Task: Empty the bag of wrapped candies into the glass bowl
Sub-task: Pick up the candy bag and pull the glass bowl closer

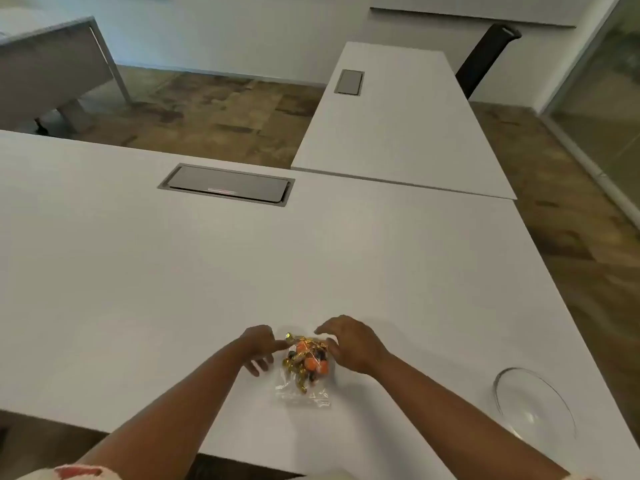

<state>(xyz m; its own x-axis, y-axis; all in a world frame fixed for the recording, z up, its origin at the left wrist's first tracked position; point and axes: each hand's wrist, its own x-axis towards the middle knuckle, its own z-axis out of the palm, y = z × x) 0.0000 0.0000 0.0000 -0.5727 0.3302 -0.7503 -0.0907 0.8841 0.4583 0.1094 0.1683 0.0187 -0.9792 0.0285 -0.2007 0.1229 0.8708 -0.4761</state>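
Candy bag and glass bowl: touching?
Apart. The head view shows the candy bag lying between the hands near the table's front edge, with a wide strip of bare white table separating it from the glass bowl off to the right.

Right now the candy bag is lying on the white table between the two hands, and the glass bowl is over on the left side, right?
Not quite. The head view shows the glass bowl on the right side, near the table's edge. The candy bag does lie between the left hand and right hand.
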